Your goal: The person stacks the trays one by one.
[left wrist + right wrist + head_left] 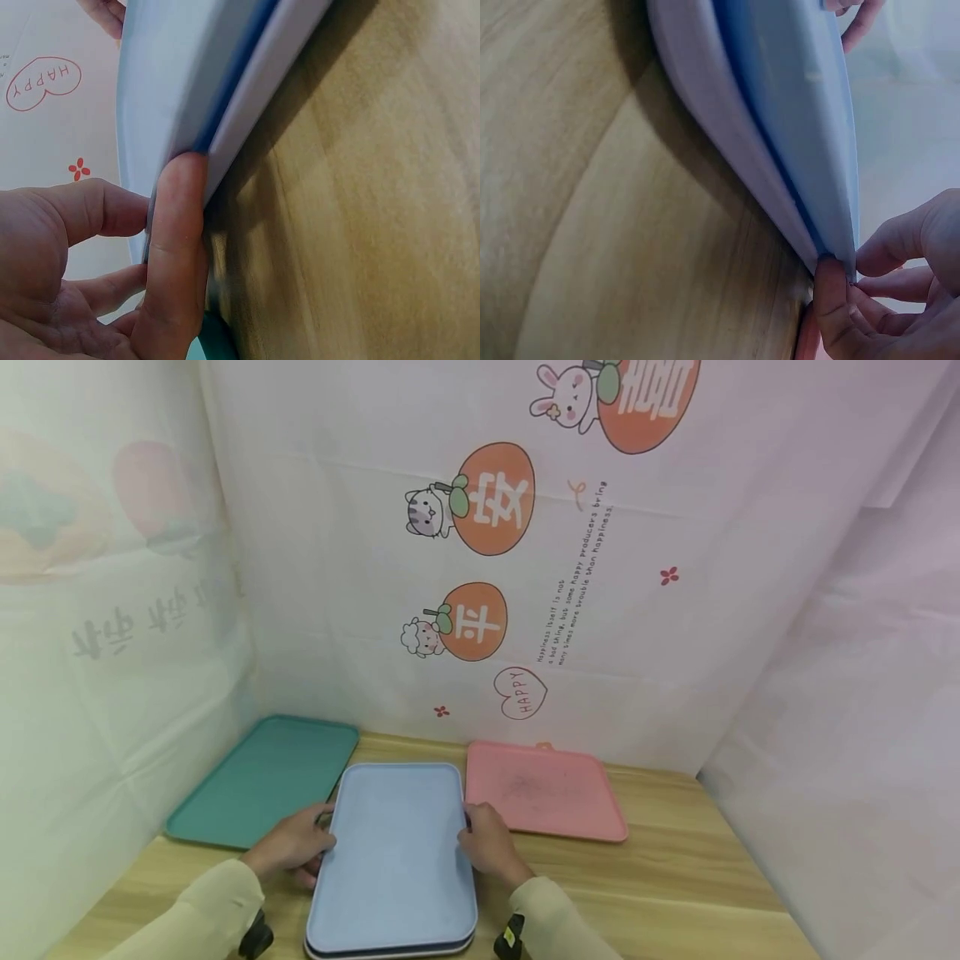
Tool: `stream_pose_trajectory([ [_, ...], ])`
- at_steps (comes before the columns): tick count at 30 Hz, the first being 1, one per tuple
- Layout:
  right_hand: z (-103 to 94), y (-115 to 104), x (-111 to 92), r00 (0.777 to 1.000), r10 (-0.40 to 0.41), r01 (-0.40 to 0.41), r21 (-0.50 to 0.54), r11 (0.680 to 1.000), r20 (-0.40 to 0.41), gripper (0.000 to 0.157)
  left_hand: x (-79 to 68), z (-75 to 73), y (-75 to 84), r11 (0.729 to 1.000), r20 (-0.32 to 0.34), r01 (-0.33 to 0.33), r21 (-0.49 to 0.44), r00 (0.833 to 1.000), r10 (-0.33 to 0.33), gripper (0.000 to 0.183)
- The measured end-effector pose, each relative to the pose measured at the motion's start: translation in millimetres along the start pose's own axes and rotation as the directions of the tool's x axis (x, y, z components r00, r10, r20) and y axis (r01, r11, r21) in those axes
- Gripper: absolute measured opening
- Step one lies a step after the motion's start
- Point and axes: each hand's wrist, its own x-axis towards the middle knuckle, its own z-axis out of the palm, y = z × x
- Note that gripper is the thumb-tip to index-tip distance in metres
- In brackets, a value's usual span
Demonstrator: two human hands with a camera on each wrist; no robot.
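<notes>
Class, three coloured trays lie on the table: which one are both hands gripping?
The light blue tray, in the middle on top of a stack. The left hand and right hand grip its edges; the green tray and pink tray lie untouched.

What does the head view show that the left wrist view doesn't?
Only the head view shows the green tray, pink board and both hands, left and right, on the blue tray. Only the left wrist view shows the thumb on the stacked edges, a darker layer and a white one beneath. Both show the blue tray and wooden table.
</notes>
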Motion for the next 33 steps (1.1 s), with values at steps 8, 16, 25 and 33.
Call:
stream_pose_trajectory([
  [8, 2.6, -4.4, -1.0, 0.999, 0.037, -0.038, -0.026, 0.999, -0.006, 0.048, -0.8, 2.0, -2.2, 1.000, -0.002, -0.002, -0.008, 1.000, 0.002, 0.075],
  [16, 2.9, -3.3, 0.0, 0.999, -0.003, 0.000, -0.076, 0.997, -0.033, 0.034, -0.2, 2.2, 0.6, 1.000, -0.008, 0.000, 0.013, 1.000, 0.000, 0.073],
  [25, 4.6, -5.1, -2.9, 0.999, 0.006, -0.010, -0.104, 0.995, -0.043, 0.040, -1.5, 2.4, 2.4, 1.000, -0.002, 0.000, 0.013, 1.000, 0.000, 0.072],
  [33, 5.0, -5.3, -4.4, 1.000, 0.009, -0.013, -0.118, 0.993, -0.028, 0.039, -1.2, 2.1, 0.1, 1.000, 0.000, 0.008, 0.023, 1.000, -0.008, 0.073],
])
